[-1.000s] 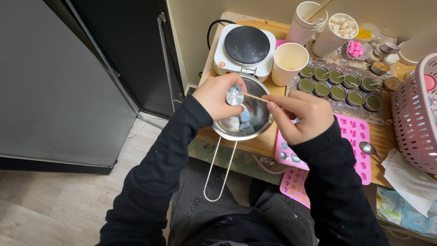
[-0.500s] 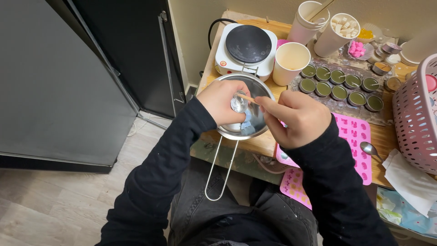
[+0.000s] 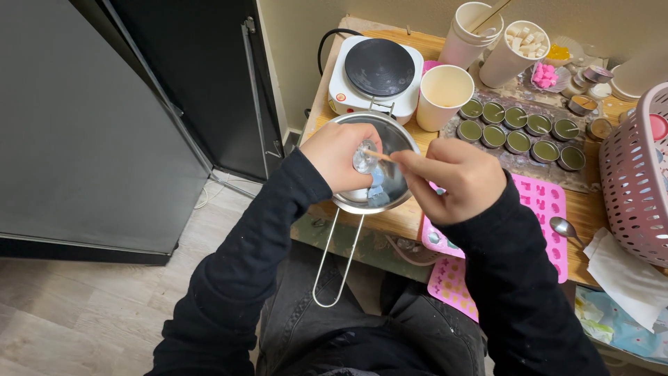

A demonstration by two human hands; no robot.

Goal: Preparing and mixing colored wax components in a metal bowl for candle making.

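Observation:
My left hand (image 3: 339,156) grips a small clear cup (image 3: 364,157) tilted over a steel pot (image 3: 393,182) with a long wire handle (image 3: 336,266). My right hand (image 3: 456,179) holds a thin wooden stick (image 3: 378,155) whose tip reaches into the cup. Pale blue bits (image 3: 376,193) lie in the bottom of the pot. The pot rests on the front edge of a wooden table (image 3: 394,222).
Behind the pot stand a white hot plate (image 3: 376,73), a paper cup (image 3: 444,96) and rows of small round tins (image 3: 523,131). A pink silicone mould (image 3: 543,209) lies under my right arm, with a spoon (image 3: 567,230), a pink basket (image 3: 639,177) and white cloth (image 3: 623,276) to the right.
Both hands have shifted slightly over the pot. The stick now points more level into the cup, and my right hand sits a little further right.

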